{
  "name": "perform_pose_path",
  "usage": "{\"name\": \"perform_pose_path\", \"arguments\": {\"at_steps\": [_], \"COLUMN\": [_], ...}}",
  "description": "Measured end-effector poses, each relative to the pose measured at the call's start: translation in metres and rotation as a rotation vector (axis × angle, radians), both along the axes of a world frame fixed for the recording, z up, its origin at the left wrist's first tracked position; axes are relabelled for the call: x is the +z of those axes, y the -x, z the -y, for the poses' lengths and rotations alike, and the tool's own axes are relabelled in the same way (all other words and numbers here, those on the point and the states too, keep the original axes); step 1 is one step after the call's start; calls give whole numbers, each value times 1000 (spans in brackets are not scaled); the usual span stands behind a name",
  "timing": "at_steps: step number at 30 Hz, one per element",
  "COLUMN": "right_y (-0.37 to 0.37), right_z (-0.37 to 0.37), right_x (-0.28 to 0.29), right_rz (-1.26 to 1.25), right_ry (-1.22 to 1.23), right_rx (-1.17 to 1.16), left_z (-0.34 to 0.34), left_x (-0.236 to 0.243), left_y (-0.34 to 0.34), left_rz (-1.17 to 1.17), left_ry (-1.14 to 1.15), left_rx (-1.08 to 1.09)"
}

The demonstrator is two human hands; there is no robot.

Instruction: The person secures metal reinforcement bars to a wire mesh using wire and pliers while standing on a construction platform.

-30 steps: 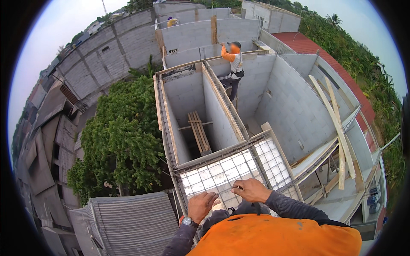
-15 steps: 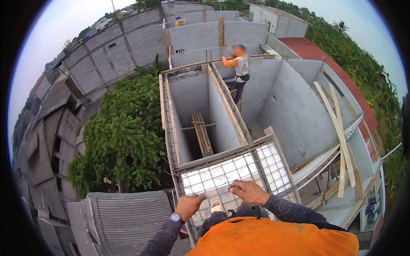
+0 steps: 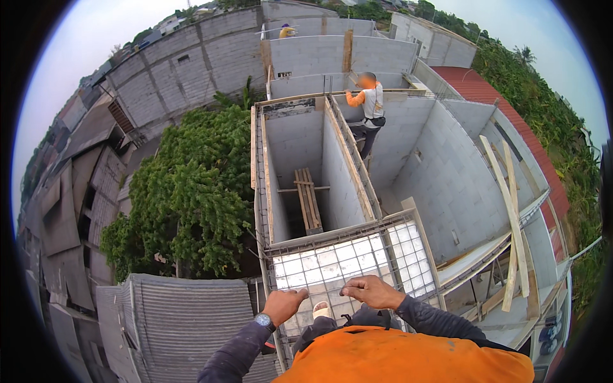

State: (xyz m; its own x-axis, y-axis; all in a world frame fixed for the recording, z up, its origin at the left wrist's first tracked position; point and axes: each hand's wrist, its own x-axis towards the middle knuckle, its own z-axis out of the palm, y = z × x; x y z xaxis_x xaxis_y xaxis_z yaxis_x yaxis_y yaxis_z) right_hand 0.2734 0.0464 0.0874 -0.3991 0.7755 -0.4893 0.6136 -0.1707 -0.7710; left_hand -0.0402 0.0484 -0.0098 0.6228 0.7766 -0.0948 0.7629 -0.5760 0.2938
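Both my hands hover over a rebar mesh (image 3: pixel 327 279) laid across pale, white-topped panels. My left hand (image 3: pixel 285 306), with a watch (image 3: pixel 263 320) on its wrist, has thumb and forefinger drawn together. My right hand (image 3: pixel 373 292) is likewise closed, its fingertips turned toward the left one. Whatever is pinched in either hand, perhaps something thin, is too small to make out. Below and between them, my foot in a light sandal (image 3: pixel 322 310) stands on the mesh.
Beyond the mesh, a deep block-walled shaft (image 3: pixel 295 143) holds planks (image 3: pixel 308 201). A co-worker (image 3: pixel 368 112) stands by the walls further off; another person (image 3: pixel 287 30) is far back. Long boards (image 3: pixel 507 210) lean right. A corrugated roof (image 3: pixel 191 319) and tree (image 3: pixel 185 191) lie left.
My view has swung slightly left, so the walls and co-worker sit further right. My hands keep nearly the same closed pose over the mesh. The co-worker's arms remain raised.
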Motion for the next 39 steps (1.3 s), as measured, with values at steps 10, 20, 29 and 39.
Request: {"name": "perform_pose_path", "arguments": {"at_steps": [10, 20, 29, 39], "right_y": [0, -8, -6, -15], "right_z": [20, -12, 5, -19], "right_x": [-60, -20, -61, -30], "right_rz": [162, -565, 130, 367], "right_ry": [-220, 401, -59, -242], "right_rx": [326, -348, 373, -9], "left_z": [-22, -1, -29, -25], "left_x": [12, -14, 17, 7], "left_y": [0, 6, 21, 36], "left_rz": [77, 344, 288, 126], "left_ry": [29, 58, -47, -97], "left_rx": [157, 194, 196, 81]}}
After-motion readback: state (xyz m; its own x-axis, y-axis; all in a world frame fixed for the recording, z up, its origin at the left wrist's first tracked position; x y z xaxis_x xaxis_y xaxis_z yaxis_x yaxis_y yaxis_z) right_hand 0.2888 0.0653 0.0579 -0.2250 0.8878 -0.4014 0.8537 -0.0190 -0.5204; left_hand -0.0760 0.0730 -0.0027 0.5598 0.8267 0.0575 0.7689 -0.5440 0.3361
